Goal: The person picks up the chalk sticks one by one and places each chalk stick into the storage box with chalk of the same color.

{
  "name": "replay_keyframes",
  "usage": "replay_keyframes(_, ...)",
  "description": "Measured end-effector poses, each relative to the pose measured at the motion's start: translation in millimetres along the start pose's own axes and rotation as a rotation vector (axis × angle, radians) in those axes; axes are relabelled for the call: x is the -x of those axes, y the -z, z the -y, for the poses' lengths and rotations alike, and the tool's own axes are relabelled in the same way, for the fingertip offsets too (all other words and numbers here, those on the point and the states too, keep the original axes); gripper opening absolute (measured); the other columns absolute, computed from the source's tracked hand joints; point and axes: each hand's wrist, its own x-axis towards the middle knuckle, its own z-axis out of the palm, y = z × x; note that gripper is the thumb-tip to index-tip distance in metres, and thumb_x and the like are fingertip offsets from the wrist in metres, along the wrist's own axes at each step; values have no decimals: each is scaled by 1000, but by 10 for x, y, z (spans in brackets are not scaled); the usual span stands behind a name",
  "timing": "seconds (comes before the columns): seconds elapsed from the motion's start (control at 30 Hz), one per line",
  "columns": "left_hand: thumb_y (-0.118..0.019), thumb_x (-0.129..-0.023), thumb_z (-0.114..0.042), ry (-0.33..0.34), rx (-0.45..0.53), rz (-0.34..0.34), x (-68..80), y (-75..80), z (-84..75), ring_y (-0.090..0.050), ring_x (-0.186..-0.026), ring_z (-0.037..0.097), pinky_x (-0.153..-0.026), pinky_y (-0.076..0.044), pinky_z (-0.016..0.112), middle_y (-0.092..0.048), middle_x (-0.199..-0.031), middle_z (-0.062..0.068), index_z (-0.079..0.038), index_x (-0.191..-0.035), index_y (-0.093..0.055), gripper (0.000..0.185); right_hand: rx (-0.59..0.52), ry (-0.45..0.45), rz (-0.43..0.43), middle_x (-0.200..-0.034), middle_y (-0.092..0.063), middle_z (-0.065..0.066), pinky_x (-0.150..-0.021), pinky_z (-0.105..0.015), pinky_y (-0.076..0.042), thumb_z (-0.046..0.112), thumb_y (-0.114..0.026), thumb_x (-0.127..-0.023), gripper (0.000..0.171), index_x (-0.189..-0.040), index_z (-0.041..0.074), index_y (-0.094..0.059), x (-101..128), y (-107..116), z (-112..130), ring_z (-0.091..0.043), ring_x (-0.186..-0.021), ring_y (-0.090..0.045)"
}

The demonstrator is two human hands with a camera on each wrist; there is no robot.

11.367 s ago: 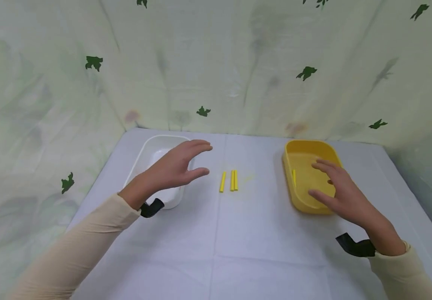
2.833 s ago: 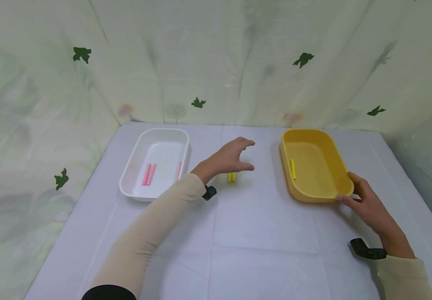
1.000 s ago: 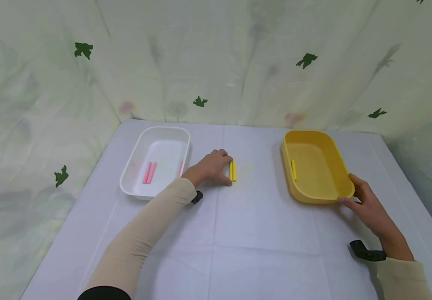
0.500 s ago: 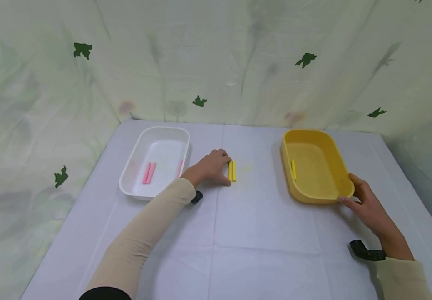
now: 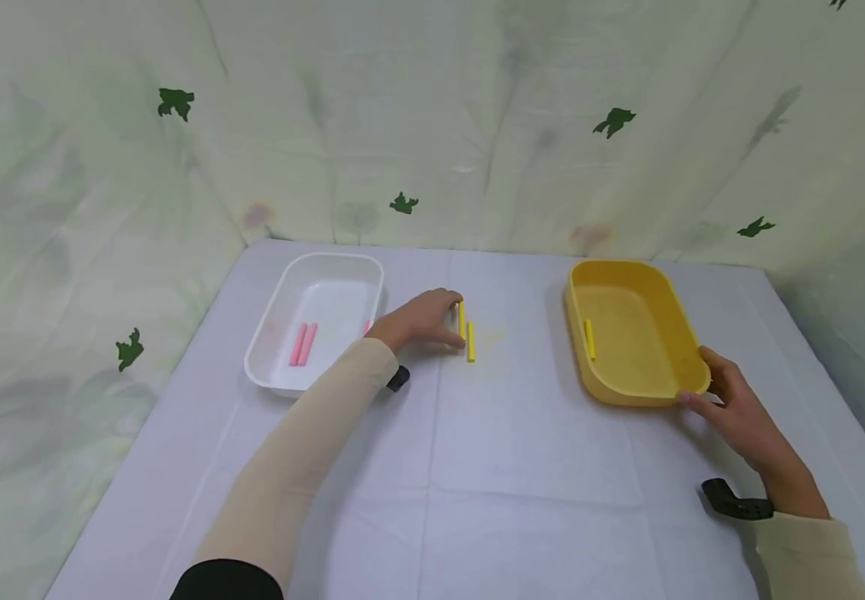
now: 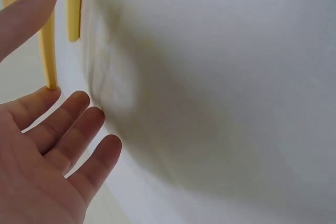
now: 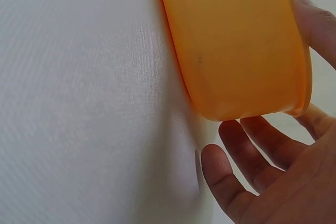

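Note:
My left hand (image 5: 427,318) pinches a stick of yellow chalk (image 5: 462,317) end to end between thumb and index fingertip, just over the cloth. In the left wrist view the held chalk (image 6: 48,56) spans thumb to index finger, while the other fingers are spread beside it. A second yellow chalk stick (image 5: 471,343) lies on the cloth to its right. At the right, my right hand (image 5: 736,421) grips the near right corner of a yellow tray (image 5: 646,398), thumb at the rim and fingers against the outer wall (image 7: 236,66). One yellow chalk (image 5: 589,340) lies inside along the left wall.
A white tray (image 5: 271,387) stands at the left, partly behind my left forearm. Pink chalk sticks (image 5: 302,344) lie in it. Yellow smudges (image 5: 494,337) mark the white cloth (image 5: 522,467). A patterned curtain (image 5: 447,125) hangs behind the table.
The left hand reached down to the two yellow chalks, closed on the left one and moved it away from the other, toward the back. Earlier, the right hand came to the yellow tray's corner.

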Motion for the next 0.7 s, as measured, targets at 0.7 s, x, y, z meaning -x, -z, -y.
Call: replay_keyframes(0.7,-79,-82,-37,6,353,-109,-137,286,-432,-44,-141,27,-117,-39,41,-45,-153,11,-12,-153,-34,88,4,-18,1,-158,-18,-34,-88,7,-26,27,-59,-100,85,-158,3,-2,-17,-3,-44,-53,-131,-33)
